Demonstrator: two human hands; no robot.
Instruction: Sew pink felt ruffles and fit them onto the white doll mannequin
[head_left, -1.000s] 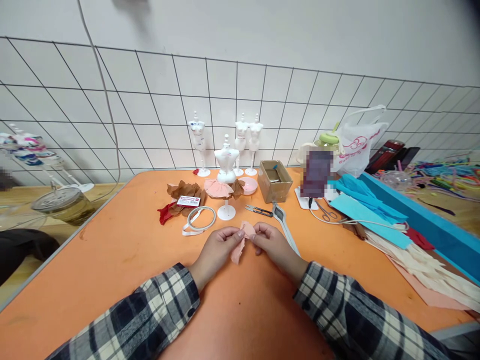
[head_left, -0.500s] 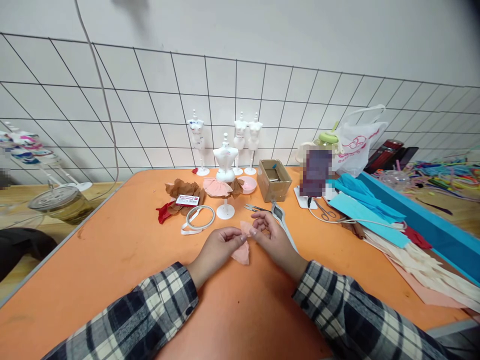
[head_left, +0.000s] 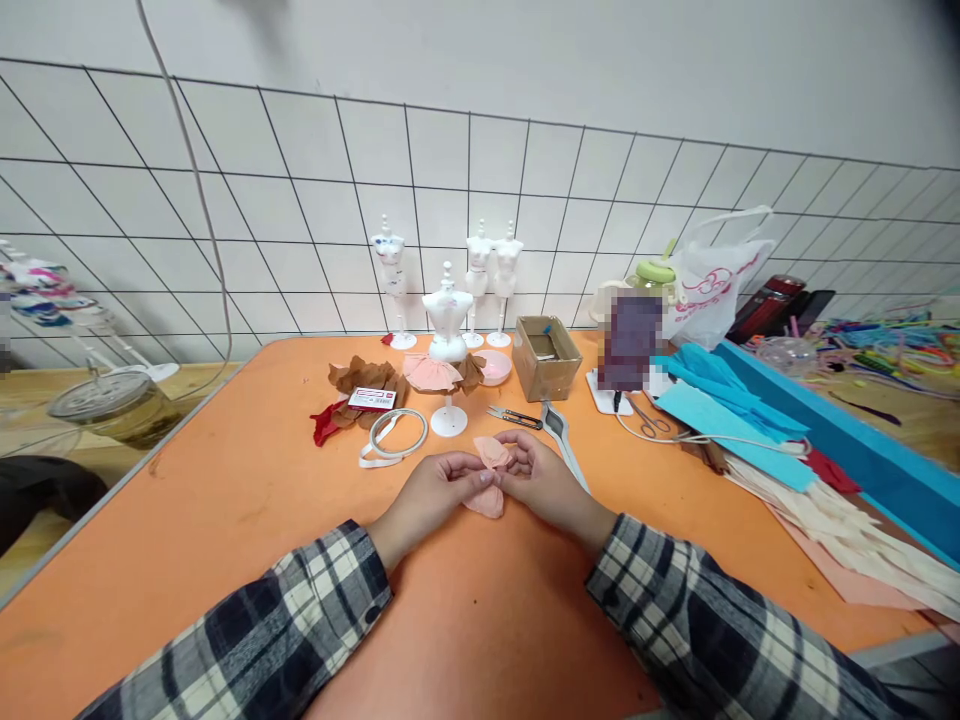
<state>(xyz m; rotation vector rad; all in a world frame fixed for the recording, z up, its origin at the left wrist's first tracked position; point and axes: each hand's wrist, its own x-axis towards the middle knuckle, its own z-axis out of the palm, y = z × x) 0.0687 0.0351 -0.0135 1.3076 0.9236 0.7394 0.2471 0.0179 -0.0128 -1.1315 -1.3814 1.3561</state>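
Between my hands is a piece of pink crepe paper (head_left: 492, 453), pinched in at its middle, one part fanning out above the fingertips and another below. My left hand (head_left: 439, 492) grips it from the left with thumb and fingers together. From the right, my right hand (head_left: 541, 484) pinches it too, the two thumbs nearly touching. Just beyond stands a small white mannequin (head_left: 448, 320) on a round base, wearing a skirt of pink (head_left: 431, 373) and brown paper. Thread snips (head_left: 516, 417) lie behind my right hand, beside a grey-handled tool (head_left: 564, 440).
Rolls of tape (head_left: 398, 433) and crumpled brown paper (head_left: 367, 378) lie to the left. A cardboard box (head_left: 547, 360) and a pink dish (head_left: 493, 368) stand behind. On the right are scissors (head_left: 651, 420), a cable, blue sheets (head_left: 731, 430) and cream strips (head_left: 847, 530). More mannequins (head_left: 389, 270) line the wall.
My right fingers have closed in toward the left hand. The pink paper's upper part now spreads out above the fingertips, and its middle is gathered tighter.
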